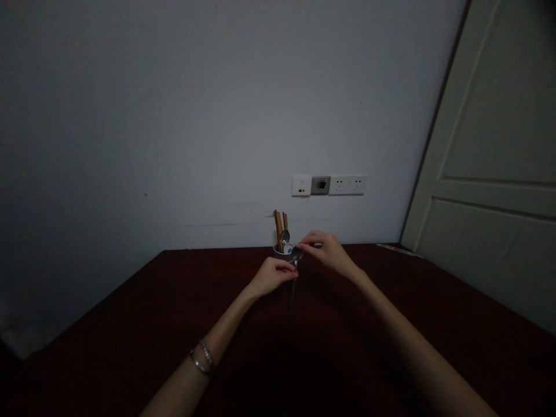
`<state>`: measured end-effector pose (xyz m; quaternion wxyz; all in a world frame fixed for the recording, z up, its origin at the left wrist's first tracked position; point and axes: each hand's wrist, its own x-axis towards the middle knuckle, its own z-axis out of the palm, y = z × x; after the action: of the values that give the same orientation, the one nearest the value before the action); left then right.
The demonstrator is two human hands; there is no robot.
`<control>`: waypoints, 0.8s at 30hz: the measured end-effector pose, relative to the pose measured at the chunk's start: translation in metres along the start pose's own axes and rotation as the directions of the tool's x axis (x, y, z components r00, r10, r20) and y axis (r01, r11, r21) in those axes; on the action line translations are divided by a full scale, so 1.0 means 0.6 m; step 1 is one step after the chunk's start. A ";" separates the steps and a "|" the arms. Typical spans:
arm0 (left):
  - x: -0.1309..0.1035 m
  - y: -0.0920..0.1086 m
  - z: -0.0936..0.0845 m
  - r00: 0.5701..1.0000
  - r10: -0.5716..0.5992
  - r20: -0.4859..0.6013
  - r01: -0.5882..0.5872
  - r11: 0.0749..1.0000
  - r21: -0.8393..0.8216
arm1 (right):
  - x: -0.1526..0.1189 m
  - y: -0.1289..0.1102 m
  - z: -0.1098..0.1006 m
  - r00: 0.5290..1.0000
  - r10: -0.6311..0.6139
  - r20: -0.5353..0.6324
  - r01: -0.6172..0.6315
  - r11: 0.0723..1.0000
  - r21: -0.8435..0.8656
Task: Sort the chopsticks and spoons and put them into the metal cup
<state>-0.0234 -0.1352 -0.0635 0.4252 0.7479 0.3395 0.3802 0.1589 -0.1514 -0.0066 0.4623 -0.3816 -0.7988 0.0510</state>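
Note:
Between my two hands is a metal spoon (292, 292), bowl end up and its long handle hanging downward. My left hand (272, 276) pinches it by the neck, between thumb and fingers. At the bowl, my right hand (324, 249) has its thumb and fingertips closed on the edge. Just behind the hands stands a round cup (278, 253), partly hidden by them. Several wooden chopsticks (278, 227), another metal spoon (284, 236) and a white spoon with a blue mark (288, 248) stick up out of it.
The dark red table (174, 289) runs back to a pale wall (217, 116). Sockets and switch plates (347, 185) are set in the wall. A thin flat strip (399, 250) lies at the back right, near a panelled door (490, 145).

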 end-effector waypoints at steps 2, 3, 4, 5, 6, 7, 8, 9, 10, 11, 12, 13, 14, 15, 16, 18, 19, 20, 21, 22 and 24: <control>-0.001 0.000 -0.001 1.000 -0.009 -0.004 0.009 1.000 -0.013 | 0.001 0.002 0.003 1.000 -0.014 0.016 0.014 1.000 -0.017; -0.001 0.000 -0.002 1.000 -0.016 -0.006 0.016 1.000 -0.020 | 0.002 0.002 0.005 1.000 -0.021 0.019 0.022 0.999 -0.026; -0.001 0.001 -0.004 1.000 -0.028 -0.008 0.028 0.999 -0.026 | 0.005 0.002 0.006 0.999 -0.028 0.021 0.029 0.999 -0.033; -0.001 0.001 -0.006 0.999 -0.044 -0.008 0.043 0.999 -0.029 | 0.008 0.002 0.007 0.999 -0.036 0.024 0.037 0.999 -0.040; -0.001 0.002 -0.010 0.998 -0.057 -0.011 0.057 0.998 -0.031 | 0.013 0.001 0.007 0.999 -0.045 0.023 0.046 0.998 -0.046; 0.000 0.001 -0.015 0.998 -0.067 -0.017 0.067 0.997 -0.032 | 0.020 0.001 0.007 0.998 -0.055 0.019 0.056 0.997 -0.054; 0.001 -0.001 -0.021 0.997 -0.071 -0.031 0.070 0.997 -0.035 | 0.028 0.000 0.005 0.998 -0.067 0.015 0.068 0.996 -0.064; 0.003 -0.006 -0.028 0.996 -0.065 -0.055 0.063 0.997 -0.041 | 0.038 0.000 0.002 0.997 -0.081 0.010 0.081 0.994 -0.077; 0.006 -0.014 -0.037 0.995 -0.055 -0.089 0.051 0.997 -0.052 | 0.049 0.000 -0.001 0.995 -0.095 0.005 0.095 0.991 -0.093; 0.009 -0.025 -0.046 0.991 -0.050 -0.126 0.042 0.997 -0.064 | 0.063 0.001 -0.006 0.994 -0.108 0.000 0.107 0.988 -0.112; 0.013 -0.040 -0.055 0.984 -0.054 -0.168 0.041 0.996 -0.080 | 0.077 0.002 -0.012 0.993 -0.120 -0.004 0.118 0.984 -0.135; 0.016 -0.058 -0.065 0.975 -0.075 -0.211 0.056 0.994 -0.097 | 0.092 0.003 -0.017 0.991 -0.131 -0.011 0.127 0.978 -0.164; 0.019 -0.078 -0.074 0.964 -0.111 -0.240 0.085 0.990 -0.116 | 0.108 0.004 -0.023 0.990 -0.143 -0.021 0.136 0.971 -0.197; 0.021 -0.100 -0.082 0.947 -0.159 -0.281 0.124 0.983 -0.139 | 0.124 0.006 -0.029 0.987 -0.155 -0.032 0.143 0.962 -0.233; 0.022 -0.122 -0.089 0.928 -0.206 -0.310 0.162 0.973 -0.162 | 0.140 0.008 -0.033 0.985 -0.168 -0.041 0.151 0.952 -0.267; 0.022 -0.162 -0.099 0.890 -0.287 -0.356 0.224 0.952 -0.206 | 0.170 0.016 -0.039 0.980 -0.190 -0.057 0.162 0.933 -0.322; 0.021 -0.178 -0.102 0.874 -0.318 -0.368 0.248 0.942 -0.227 | 0.183 0.020 -0.040 0.978 -0.197 -0.062 0.165 0.926 -0.341; 0.019 -0.192 -0.104 0.860 -0.343 -0.377 0.265 0.933 -0.242 | 0.196 0.026 -0.039 0.978 -0.199 -0.068 0.162 0.920 -0.355; 0.018 -0.202 -0.105 0.850 -0.359 -0.385 0.277 0.927 -0.253 | 0.206 0.032 -0.037 0.977 -0.196 -0.079 0.155 0.917 -0.367; 0.016 -0.209 -0.105 0.844 -0.368 -0.391 0.282 0.924 -0.259 | 0.215 0.039 -0.034 0.977 -0.191 -0.090 0.145 0.916 -0.375; 0.014 -0.217 -0.102 0.840 -0.358 -0.409 0.274 0.929 -0.251 | 0.229 0.052 -0.024 0.979 -0.175 -0.102 0.124 0.915 -0.385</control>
<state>-0.0961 -0.0519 -0.1560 0.4592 0.5315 0.5107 0.4957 0.1489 -0.0430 0.0842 0.4358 -0.4034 -0.7876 -0.1645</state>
